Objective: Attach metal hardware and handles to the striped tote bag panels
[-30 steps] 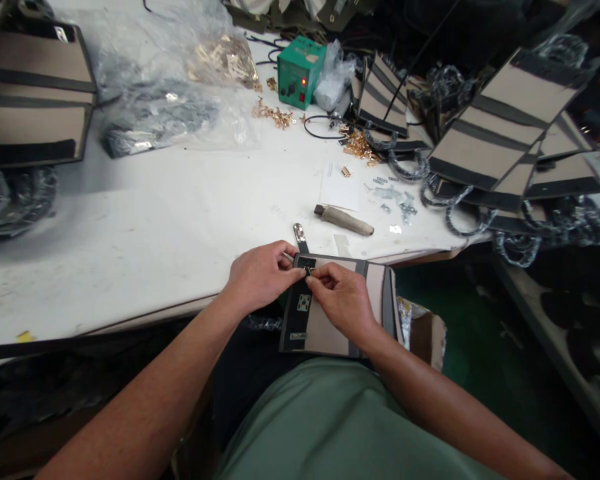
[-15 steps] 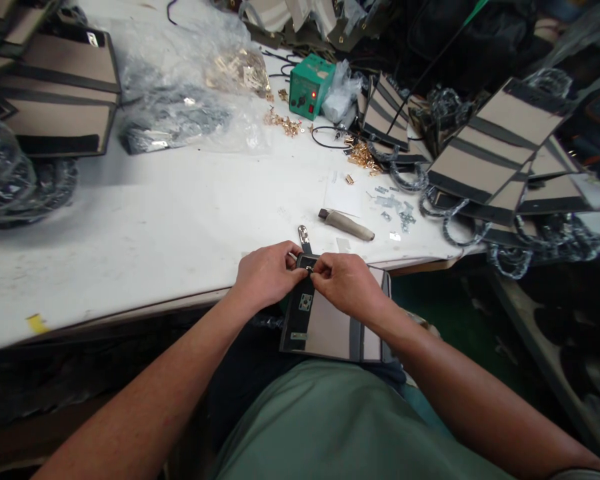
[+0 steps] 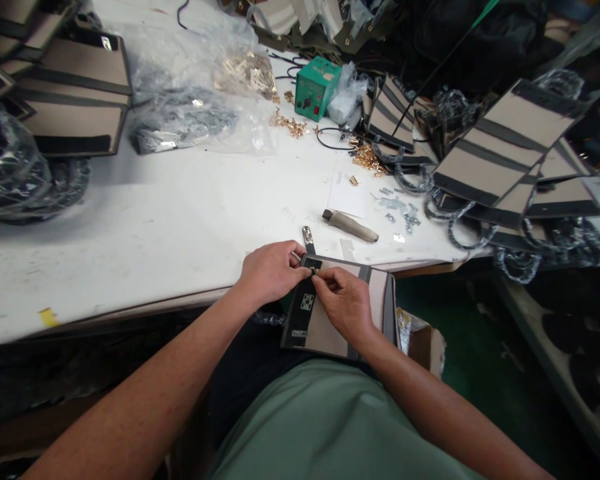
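Note:
A beige panel with black and grey strips (image 3: 330, 327), like a bag piece, leans against the table edge above my lap. My left hand (image 3: 273, 272) holds its upper left corner, thumb on the black strip and fingers curled over the edge. My right hand (image 3: 347, 303) pinches at a small metal fitting beside the left thumb; fingertips hide most of it. Lower on the strip sit a square metal plate (image 3: 307, 302) and a narrow metal plate (image 3: 300, 333). A strap with a shiny metal end (image 3: 307, 236) sticks out beyond the corner onto the table.
A wrapped-handle tool (image 3: 353, 225) lies near the table edge, beside loose silver plates (image 3: 405, 212). Farther back are gold fittings (image 3: 369, 159), a green control box (image 3: 317, 88) and plastic bags (image 3: 200, 110). Panel stacks stand left (image 3: 75, 127) and right (image 3: 500, 150).
My right hand has turned and dropped slightly, uncovering more of the panel's top edge. The red light on the green box looks dimmer. My left hand keeps its hold, and the view has shifted slightly.

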### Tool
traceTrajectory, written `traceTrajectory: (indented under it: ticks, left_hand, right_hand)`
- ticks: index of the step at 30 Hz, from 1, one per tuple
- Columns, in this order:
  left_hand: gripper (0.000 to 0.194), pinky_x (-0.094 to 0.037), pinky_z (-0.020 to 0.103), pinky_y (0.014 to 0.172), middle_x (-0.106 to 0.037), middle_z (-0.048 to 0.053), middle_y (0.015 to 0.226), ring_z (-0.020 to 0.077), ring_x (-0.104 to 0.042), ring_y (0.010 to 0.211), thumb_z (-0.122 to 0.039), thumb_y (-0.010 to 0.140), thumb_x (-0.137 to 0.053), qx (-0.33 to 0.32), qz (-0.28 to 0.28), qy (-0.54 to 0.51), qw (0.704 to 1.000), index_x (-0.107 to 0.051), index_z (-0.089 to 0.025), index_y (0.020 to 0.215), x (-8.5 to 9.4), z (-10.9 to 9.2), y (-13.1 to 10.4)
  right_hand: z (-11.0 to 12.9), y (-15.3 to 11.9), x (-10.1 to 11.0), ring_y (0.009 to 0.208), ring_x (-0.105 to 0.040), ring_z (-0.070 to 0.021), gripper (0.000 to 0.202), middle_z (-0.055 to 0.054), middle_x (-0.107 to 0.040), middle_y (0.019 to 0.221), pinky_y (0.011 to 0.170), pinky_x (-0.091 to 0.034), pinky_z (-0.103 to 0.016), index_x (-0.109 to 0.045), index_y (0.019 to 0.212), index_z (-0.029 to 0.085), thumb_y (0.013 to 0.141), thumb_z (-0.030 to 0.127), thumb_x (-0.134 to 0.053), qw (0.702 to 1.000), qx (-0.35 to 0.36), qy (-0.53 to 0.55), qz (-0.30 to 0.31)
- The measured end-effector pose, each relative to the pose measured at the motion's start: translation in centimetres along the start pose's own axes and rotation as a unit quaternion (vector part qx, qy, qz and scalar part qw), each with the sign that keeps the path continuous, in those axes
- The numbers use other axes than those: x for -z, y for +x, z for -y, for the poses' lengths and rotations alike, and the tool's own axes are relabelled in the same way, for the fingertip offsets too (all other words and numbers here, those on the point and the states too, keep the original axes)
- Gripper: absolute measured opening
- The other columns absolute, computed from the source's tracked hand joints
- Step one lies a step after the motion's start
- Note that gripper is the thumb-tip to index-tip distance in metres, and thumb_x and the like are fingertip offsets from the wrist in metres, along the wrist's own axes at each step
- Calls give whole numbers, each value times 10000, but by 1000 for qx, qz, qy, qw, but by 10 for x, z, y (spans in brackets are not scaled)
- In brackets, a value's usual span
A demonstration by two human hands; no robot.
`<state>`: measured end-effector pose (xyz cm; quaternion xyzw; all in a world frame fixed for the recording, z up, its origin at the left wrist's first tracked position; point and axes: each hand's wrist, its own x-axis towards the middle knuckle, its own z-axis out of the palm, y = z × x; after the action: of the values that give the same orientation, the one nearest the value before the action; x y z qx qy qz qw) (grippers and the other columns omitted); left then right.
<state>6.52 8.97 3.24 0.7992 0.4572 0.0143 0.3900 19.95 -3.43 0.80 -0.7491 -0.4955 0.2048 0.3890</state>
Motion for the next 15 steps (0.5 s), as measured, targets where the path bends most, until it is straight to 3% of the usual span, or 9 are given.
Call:
traceTrajectory:
  ticks: [8, 11, 15]
  left_hand:
    - [346, -430, 292, 698, -765, -27, 990, 213, -693, 917, -353, 758, -672, -31, 10, 2, 999, -669, -298, 1100, 2, 3, -4]
    - [315, -410, 298, 672, -761, -35, 945, 213, -696, 885, -406, 773, -673, -21, -1, 17, 1000, -670, -304, 1071, 2, 1, -7]
    - [297, -391, 301, 657, -759, -29, 940, 215, -694, 865, -431, 805, -648, -32, -21, 31, 999, -664, -302, 1072, -1, 1, -10]
  right_hand:
    - [9, 7, -2, 558, -558, -123, 160, 13, -647, 642, 547, -413, -241, -673, 722, 185, 837, 294, -650, 999, -41, 17, 19]
    - [16, 14, 2, 498, -574, -131, 158, 18, -622, 563, 485, -424, -234, -661, 700, 180, 776, 315, -687, 987, -130, 79, 57]
    - [26, 22, 5, 438, -578, -128, 168, 9, -624, 540, 432, -485, -229, -645, 689, 162, 685, 298, -744, 939, -259, 212, 80]
